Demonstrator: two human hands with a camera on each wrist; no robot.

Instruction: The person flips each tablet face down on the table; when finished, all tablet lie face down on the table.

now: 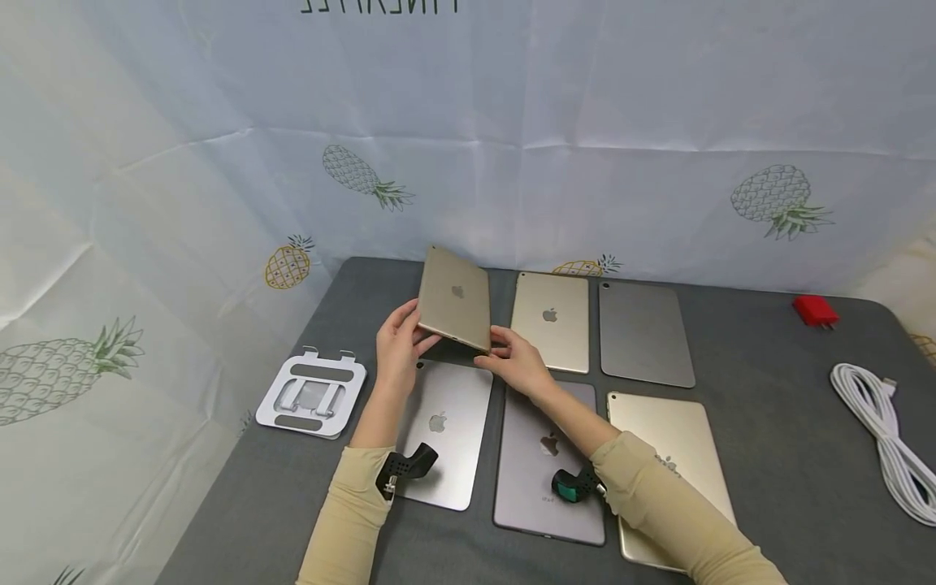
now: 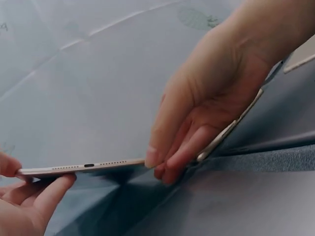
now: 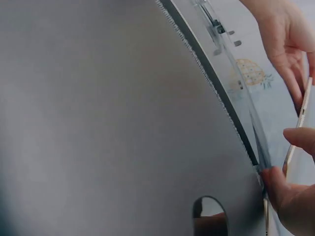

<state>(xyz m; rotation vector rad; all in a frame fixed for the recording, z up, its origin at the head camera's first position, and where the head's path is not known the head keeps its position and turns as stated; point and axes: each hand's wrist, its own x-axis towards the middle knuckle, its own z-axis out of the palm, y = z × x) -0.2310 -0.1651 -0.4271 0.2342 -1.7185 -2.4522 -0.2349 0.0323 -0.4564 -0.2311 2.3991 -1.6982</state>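
Observation:
A gold tablet [image 1: 455,296] is tilted up off the table at the back left, its back with the apple logo facing the head camera. My left hand [image 1: 398,345] pinches its near left corner, thumb on one face and fingers beneath. At the near right corner, my right hand [image 1: 517,363] pinches the same edge between thumb and fingers. In the left wrist view the tablet's edge [image 2: 88,165] shows a port between two rows of speaker holes. Just below the hands lie a silver tablet [image 1: 446,422] and a grey tablet [image 1: 539,487], backs up, partly covered by my forearms.
To the right lie a smaller gold tablet [image 1: 552,317], a dark grey tablet [image 1: 645,333] and another gold tablet [image 1: 680,431] under my right sleeve. A white folding stand [image 1: 313,394] is at left. A red charger [image 1: 815,310] and coiled white cable [image 1: 881,439] lie far right.

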